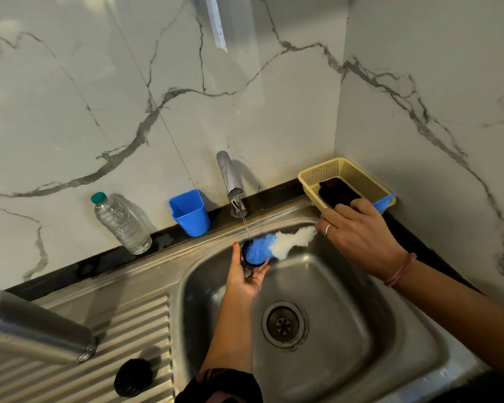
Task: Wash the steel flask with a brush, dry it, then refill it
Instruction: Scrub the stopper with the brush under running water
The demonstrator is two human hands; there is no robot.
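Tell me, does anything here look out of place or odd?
Mostly not. The steel flask lies on its side on the drainboard, while the hands scrub a small steel piece with the brush under the running tap.

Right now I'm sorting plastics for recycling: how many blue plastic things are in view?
2: a blue cup on the ledge left of the tap, and a blue-and-white brush over the sink.

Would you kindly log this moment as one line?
left hand grips cup under tap | right hand grips brush | brush tip in cup
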